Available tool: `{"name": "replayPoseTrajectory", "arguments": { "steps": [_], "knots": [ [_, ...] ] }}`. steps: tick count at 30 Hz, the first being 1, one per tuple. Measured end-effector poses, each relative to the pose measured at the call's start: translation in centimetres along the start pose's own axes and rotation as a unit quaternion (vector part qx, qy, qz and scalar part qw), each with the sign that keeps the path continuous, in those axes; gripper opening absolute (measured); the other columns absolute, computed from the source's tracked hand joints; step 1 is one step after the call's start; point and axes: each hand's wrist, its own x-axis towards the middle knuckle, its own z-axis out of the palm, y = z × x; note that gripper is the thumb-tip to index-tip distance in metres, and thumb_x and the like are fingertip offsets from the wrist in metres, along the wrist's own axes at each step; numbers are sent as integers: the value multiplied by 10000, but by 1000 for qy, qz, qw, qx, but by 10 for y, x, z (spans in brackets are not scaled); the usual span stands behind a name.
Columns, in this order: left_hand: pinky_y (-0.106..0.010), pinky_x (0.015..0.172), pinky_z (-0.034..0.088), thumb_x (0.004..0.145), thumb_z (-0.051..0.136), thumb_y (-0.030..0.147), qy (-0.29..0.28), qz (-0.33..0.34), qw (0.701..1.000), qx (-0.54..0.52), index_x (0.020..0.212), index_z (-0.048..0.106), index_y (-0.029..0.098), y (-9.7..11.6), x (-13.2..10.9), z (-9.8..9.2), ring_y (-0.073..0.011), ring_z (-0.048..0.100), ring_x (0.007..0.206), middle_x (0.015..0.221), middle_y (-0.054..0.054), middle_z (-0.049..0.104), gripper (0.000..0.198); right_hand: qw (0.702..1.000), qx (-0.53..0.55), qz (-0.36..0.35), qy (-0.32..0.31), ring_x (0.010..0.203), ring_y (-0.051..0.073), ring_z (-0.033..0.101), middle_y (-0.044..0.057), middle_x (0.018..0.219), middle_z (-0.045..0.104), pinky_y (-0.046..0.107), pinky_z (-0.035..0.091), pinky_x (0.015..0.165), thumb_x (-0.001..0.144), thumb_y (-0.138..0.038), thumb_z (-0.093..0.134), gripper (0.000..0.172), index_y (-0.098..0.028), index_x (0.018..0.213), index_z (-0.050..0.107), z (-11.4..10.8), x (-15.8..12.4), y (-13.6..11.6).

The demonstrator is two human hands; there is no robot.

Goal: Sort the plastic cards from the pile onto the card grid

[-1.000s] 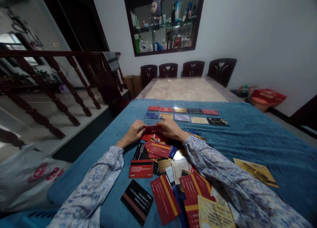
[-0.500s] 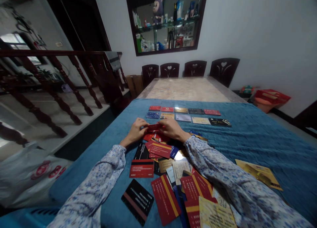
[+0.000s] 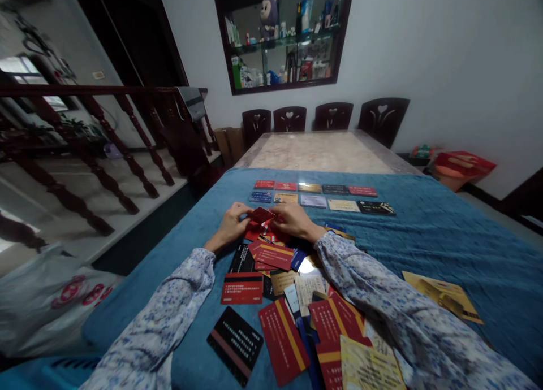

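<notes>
The left hand [image 3: 234, 225] and right hand [image 3: 293, 219] pinch a thin red rectangular card [image 3: 262, 214] at opposite ends, above a soft blue cloth [image 3: 428, 232]

Light is dim (white glare amid the cards [image 3: 311, 291]).

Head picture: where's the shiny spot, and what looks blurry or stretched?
In the head view, white glare shines among the loose cards, beside the right sleeve; the railing looks smeared and stretched toward the left edge; the plastic bag looks soft.
</notes>
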Motion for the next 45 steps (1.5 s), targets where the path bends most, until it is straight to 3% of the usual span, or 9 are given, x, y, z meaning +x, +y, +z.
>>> {"name": "replayPoseTrajectory", "arguments": {
  "steps": [8, 17, 24, 30, 45],
  "knots": [
    [-408, 940, 547, 884, 648, 111, -13, 37, 999, 30, 987, 782, 195, -1, 2, -1, -227, 630, 984, 907, -60, 740, 189, 999, 22, -15, 26, 940, 229, 597, 98, 953, 749, 312, 396, 805, 929, -204, 600, 144, -179, 974, 734, -1, 0, -2],
    [-414, 966, 533, 881, 650, 120, -27, 19, 998, 51, 1091, 756, 196, 0, 2, -2, -231, 631, 1002, 1002, -58, 758, 248, 999, 18, 26, 41, 986, 233, 636, 115, 1077, 720, 311, 423, 850, 963, -202, 599, 388, -195, 1350, 628, 0, 0, -4],
    [-405, 970, 520, 845, 661, 113, -30, -1, 997, 70, 1095, 691, 196, 3, -1, -3, -227, 636, 996, 995, -41, 716, 265, 998, -26, 63, -7, 1057, 257, 653, 122, 1144, 739, 325, 422, 858, 968, -181, 571, 369, -214, 1333, 616, 0, -1, -7],
    [-451, 986, 519, 807, 714, 142, -61, -2, 994, 87, 1151, 662, 195, 3, -2, -4, -264, 637, 1053, 1084, -74, 712, 352, 998, -35, 44, -23, 1176, 303, 610, 143, 1267, 712, 366, 426, 899, 910, -180, 606, 463, -180, 1372, 577, 1, -2, -6],
    [-496, 1042, 515, 793, 752, 226, -85, 8, 994, 74, 1263, 639, 176, -6, -3, -6, -291, 637, 1127, 1201, -116, 698, 486, 999, -30, 31, -30, 1197, 335, 569, 202, 1298, 650, 447, 452, 965, 898, -233, 630, 503, -112, 1384, 584, 4, 1, 1]
  ]
}}
